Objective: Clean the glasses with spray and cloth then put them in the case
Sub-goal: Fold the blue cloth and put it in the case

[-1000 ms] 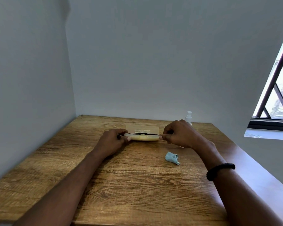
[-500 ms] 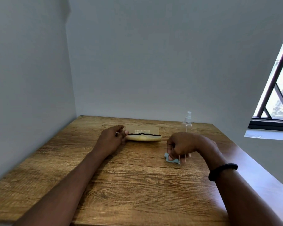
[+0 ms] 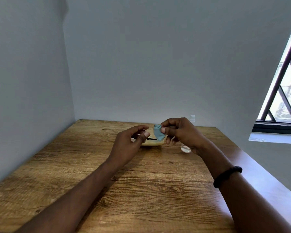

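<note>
Cloth in hand, glasses not yet taken up.

Right hand (image 3: pixel 180 133) pinches the cloth (image 3: pixel 158 134) between thumb and fingers, clear of the table (image 3: pixel 141 190). Left hand (image 3: pixel 129 142) is just beside it, fingers loosely curled, holding nothing. The glasses (image 3: pixel 152 139) lie at the case (image 3: pixel 152 143), beyond and below both hands, long axis left to right. Whether they are on or in the case cannot be told. The left hand is judged nearer to them. The bottle (image 3: pixel 186 148) stands behind the right hand. No writing is legible.
</note>
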